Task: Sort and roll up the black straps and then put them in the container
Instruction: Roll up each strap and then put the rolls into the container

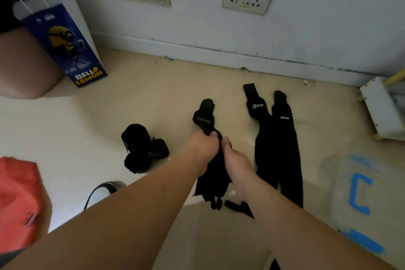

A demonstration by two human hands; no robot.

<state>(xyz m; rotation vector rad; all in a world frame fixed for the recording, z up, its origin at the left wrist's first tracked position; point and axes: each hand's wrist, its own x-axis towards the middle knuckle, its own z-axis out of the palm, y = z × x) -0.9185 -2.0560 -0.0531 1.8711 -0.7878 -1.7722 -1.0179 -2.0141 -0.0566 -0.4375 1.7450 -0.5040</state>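
A black strap with a yellow-lettered end (203, 117) lies lengthwise on the beige floor in the middle. My left hand (202, 148) grips it just below that end. My right hand (235, 161) holds the same strap right beside the left hand, thumb on top. Its lower part (211, 184) hangs crumpled under my wrists. Two more flat black straps (278, 149) lie side by side to the right, with white logos at their far ends. Three rolled black straps (142, 148) sit together to the left.
A blue and white paper bag (63, 39) stands at the back left beside a person's leg. A red bag (19, 201) is at the left edge, a black-and-white object (103, 190) near it. A white box (381, 107) sits at right by the wall.
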